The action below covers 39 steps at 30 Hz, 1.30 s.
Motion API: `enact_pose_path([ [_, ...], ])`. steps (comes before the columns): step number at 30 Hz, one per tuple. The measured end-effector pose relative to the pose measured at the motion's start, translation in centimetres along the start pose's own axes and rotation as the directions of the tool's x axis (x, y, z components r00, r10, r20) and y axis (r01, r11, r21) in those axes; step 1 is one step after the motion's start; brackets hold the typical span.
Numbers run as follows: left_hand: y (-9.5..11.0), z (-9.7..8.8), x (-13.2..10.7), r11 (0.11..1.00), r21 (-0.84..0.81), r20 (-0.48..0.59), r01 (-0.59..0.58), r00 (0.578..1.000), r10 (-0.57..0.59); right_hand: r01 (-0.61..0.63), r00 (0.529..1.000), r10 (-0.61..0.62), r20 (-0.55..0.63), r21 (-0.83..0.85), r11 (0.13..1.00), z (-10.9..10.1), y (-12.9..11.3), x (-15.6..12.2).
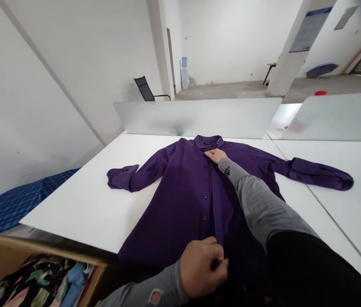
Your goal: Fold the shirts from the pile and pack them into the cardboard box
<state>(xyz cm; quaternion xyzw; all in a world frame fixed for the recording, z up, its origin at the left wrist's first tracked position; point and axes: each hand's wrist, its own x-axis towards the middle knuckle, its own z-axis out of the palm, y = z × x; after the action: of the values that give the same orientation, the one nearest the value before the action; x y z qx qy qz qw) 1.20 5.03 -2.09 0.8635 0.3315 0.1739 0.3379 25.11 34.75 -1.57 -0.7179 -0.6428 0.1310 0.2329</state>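
A purple button-up shirt [180,200] lies spread on a white table, front side up, its collar [204,140] at the far end and both sleeves stretched out sideways. Its front is unfastened, with a line of dark buttons showing along one edge. Just below the collar, my right hand [215,155] pinches the top of the loose front edge. Nearer to me, my left hand [203,267] is closed, fingers curled around the lower part of that same edge. The shirt's bottom hangs in shadow past the table's near side.
The white table [87,192] has a frosted glass divider [199,117] along its back. At the lower left stands a cardboard box [99,266] with folded, patterned clothes [36,281]. Blue checked cloth [30,200] lies beyond the table's left edge. A black chair [144,88] is behind the divider.
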Motion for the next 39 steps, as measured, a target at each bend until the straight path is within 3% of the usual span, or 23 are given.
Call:
enact_pose_path([
  [3, -0.1, -0.1, -0.3, 0.999, 0.009, 0.064, 0.048, 0.997, -0.049, 0.072, 0.997, -0.070, 0.021, -0.087, 0.994, 0.0, 0.0, -0.7],
  [9, 1.2, -0.7, -1.1, 0.997, 0.010, 0.251, -0.081, 0.965, 0.076, 0.272, 0.962, -0.264, 0.070, -0.168, 0.947, 0.0, -1.3, -4.7],
  [11, 0.9, -2.2, -1.4, 0.993, 0.072, 0.148, -0.094, 0.986, 0.083, 0.293, 0.956, -0.287, 0.058, -0.179, 0.939, -0.8, -1.1, -7.0],
  [13, -0.4, -4.3, -2.0, 0.967, 0.253, -0.127, 0.008, 0.992, 0.025, 0.265, 0.962, -0.273, -0.006, -0.211, 0.941, -2.3, 0.1, -10.0],
  [15, -2.7, -6.5, -3.1, 0.868, 0.439, -0.416, 0.232, 0.909, -0.032, 0.148, 0.972, -0.192, -0.133, -0.288, 0.946, -4.4, 2.6, -13.6],
  [16, -4.1, -7.4, -3.8, 0.793, 0.502, -0.503, 0.345, 0.862, -0.057, 0.042, 0.970, -0.120, -0.212, -0.338, 0.940, -5.6, 4.1, -15.5],
  [18, -6.6, -8.4, -5.3, 0.628, 0.573, -0.585, 0.526, 0.800, -0.136, -0.190, 0.957, 0.074, -0.279, -0.416, 0.889, -7.7, 7.3, -19.3],
  [21, -8.6, -8.4, -7.0, 0.501, 0.595, -0.572, 0.629, 0.768, -0.286, -0.330, 0.944, 0.285, -0.165, -0.482, 0.812, -9.4, 10.4, -24.0],
  [24, -8.4, -7.8, -7.4, 0.537, 0.571, -0.506, 0.621, 0.781, -0.366, -0.295, 0.953, 0.287, -0.098, -0.523, 0.800, -9.3, 11.0, -26.4],
  [30, -6.8, -7.1, -8.5, 0.591, 0.501, -0.424, 0.632, 0.775, -0.469, -0.444, 0.895, 0.349, -0.278, -0.488, 0.751, -9.1, 11.4, -26.8],
  [33, -6.6, -6.6, -9.7, 0.619, 0.420, -0.461, 0.663, 0.744, -0.484, -0.422, 0.904, 0.316, -0.287, -0.492, 0.761, -9.7, 11.5, -27.5],
  [37, -6.3, -6.2, -10.9, 0.698, 0.318, -0.455, 0.642, 0.749, -0.482, -0.291, 0.931, 0.121, -0.345, -0.498, 0.817, -10.3, 7.8, -30.1],
  [39, -6.1, -5.9, -11.3, 0.736, 0.268, -0.412, 0.621, 0.765, -0.496, -0.109, 0.971, 0.010, -0.240, -0.399, 0.910, -9.7, 4.6, -32.2],
])
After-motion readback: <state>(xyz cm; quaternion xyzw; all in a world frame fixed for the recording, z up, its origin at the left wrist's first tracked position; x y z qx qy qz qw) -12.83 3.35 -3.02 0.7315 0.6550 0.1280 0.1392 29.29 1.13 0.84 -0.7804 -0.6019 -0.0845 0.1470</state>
